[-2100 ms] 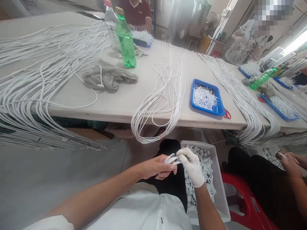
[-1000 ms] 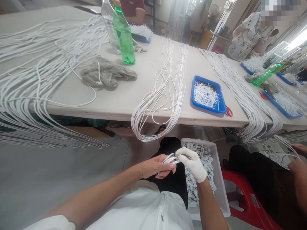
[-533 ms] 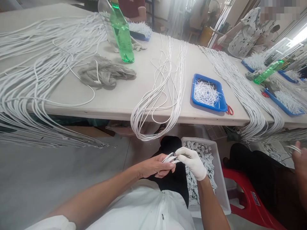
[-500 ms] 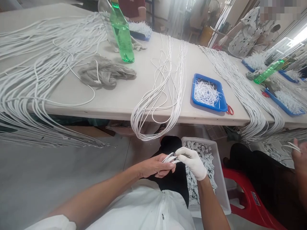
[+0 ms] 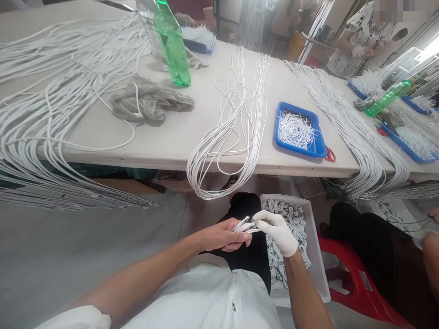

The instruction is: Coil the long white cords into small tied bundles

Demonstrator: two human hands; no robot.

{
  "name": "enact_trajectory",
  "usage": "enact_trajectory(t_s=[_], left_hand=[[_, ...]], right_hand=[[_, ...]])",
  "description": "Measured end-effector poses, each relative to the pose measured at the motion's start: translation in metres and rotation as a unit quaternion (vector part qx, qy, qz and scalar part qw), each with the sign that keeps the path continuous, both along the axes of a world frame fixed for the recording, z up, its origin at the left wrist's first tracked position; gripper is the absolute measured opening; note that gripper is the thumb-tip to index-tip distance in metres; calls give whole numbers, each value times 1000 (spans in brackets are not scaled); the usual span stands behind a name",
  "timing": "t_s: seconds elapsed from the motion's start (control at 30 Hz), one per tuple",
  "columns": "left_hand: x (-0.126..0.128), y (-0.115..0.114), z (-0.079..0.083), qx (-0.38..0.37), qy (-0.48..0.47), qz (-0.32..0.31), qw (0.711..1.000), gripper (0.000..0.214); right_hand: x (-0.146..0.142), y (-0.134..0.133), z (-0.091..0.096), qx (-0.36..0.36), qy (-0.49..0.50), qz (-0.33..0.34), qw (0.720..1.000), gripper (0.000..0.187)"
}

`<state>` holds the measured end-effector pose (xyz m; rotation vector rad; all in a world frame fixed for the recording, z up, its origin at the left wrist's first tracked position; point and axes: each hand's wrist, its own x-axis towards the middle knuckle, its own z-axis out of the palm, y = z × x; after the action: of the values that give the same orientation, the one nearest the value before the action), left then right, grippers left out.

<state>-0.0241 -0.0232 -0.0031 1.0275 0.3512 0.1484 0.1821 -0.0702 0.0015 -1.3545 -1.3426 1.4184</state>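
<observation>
In front of the desk (image 5: 164,141), lower than its near edge, the left hand (image 5: 222,235) has its grip closed around a small bundle of white cord (image 5: 244,225), while the right hand (image 5: 276,232), in a white glove, keeps a narrow grip, with thumb and finger pinching the end of this bundle. On the desk lie a blue tray (image 5: 318,141) of short white pieces and a looped cord bunch (image 5: 219,146), which hangs over the desk's near edge.
</observation>
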Motion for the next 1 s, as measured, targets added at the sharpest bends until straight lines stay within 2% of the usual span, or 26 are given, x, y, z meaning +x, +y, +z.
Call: enact_trajectory(t_s=[0.23, 0.43, 0.67, 1.0], left_hand=[[0, 3, 0, 6, -1, 1, 1000, 33], [-1, 3, 0, 8, -1, -4, 1000, 34], [-2, 1, 0, 3, 4, 5, 1000, 36], [-1, 2, -1, -3, -2, 3, 1000, 37]], right_hand=[[2, 0, 17, 67, -65, 17, 996, 11], [0, -1, 28, 33, -104, 40, 993, 10], [-4, 1, 27, 50, -87, 50, 994, 13], [-4, -2, 20, 5, -52, 39, 998, 13]])
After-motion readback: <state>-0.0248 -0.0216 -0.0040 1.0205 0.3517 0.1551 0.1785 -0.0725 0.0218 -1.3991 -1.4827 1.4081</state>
